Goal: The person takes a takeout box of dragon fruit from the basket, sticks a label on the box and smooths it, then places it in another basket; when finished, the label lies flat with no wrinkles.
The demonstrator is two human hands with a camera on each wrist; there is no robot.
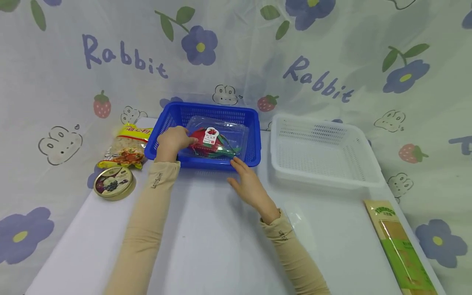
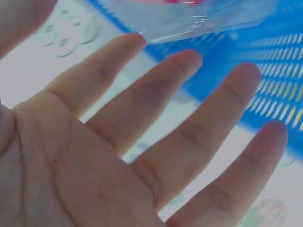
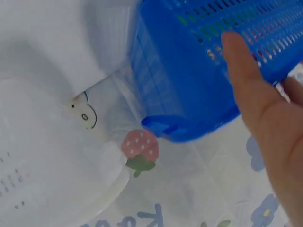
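A clear plastic box [image 1: 236, 132] with a red and green fruit [image 1: 200, 137] and a white label lies tilted in the blue basket [image 1: 254, 143]. My left hand [image 1: 172, 141] is over the basket's left side, beside the box. In the left wrist view its fingers [image 2: 184, 137] are straight and spread, near the box's edge. My right hand [image 1: 250, 186] is at the basket's front right, fingertips by the rim and the box's near corner. The right wrist view shows one finger [image 3: 244, 71] extended against the basket's wall; the others are partly hidden.
A white basket [image 1: 278, 176] stands to the right. On the left are a yellow-topped food bag [image 1: 129, 145] and a round gold tin [image 1: 113, 183]. A green and tan flat packet [image 1: 400, 246] lies at the right edge. Behind hangs a printed cloth [image 1: 236, 49].
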